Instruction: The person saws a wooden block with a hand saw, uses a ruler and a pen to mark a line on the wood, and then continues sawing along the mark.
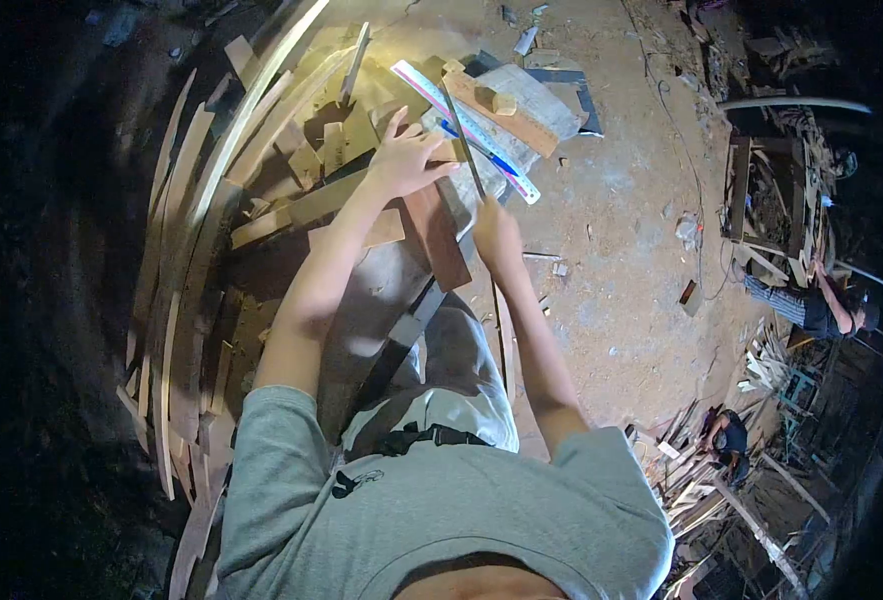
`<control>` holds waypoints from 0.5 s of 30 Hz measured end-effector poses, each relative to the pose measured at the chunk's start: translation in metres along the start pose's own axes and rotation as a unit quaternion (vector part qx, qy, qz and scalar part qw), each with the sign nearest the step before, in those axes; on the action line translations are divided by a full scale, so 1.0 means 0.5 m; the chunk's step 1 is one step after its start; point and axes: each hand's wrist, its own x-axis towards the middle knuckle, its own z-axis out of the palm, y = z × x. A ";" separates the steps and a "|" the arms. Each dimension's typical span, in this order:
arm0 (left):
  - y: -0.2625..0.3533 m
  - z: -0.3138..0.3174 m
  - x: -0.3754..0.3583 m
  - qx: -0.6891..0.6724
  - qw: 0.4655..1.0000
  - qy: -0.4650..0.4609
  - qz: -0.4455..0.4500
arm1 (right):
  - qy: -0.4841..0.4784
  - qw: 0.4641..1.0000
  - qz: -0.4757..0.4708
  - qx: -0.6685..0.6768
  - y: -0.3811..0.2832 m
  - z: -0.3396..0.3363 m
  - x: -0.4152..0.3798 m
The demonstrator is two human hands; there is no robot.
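Observation:
My left hand [404,160] grips a small light wooden block [448,150], with thumb and fingers on either side of it and the index finger raised. My right hand [497,237] is closed round the near end of a long, narrow, dark-bladed tool [464,140], whose blade crosses right beside the block. Whether it is a file or a saw I cannot tell. Below the block lies a reddish-brown board [435,235]. Just beyond the blade are a white ruler [421,85] and a blue pen [502,163]. A wider wooden plank [521,125] carries a small wood piece [504,104].
Long wooden strips [201,200] and offcuts [333,145] are piled at my left. Bare ground [621,250] stretches to the right, with a cable [676,130] across it. At the far right, two people [729,438] are among heaps of wood, near a wooden frame [736,190].

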 end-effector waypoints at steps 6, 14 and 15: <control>0.012 -0.023 0.005 0.043 0.997 -0.054 -0.041 | 0.046 0.998 -0.028 0.023 0.026 -0.004 -0.071; 0.005 -0.010 0.004 0.004 0.999 -0.043 -0.034 | 0.022 1.000 0.012 -0.010 -0.023 0.005 0.045; 0.005 -0.011 0.003 -0.003 0.999 -0.029 -0.029 | 0.014 1.000 0.000 0.001 0.004 0.004 0.007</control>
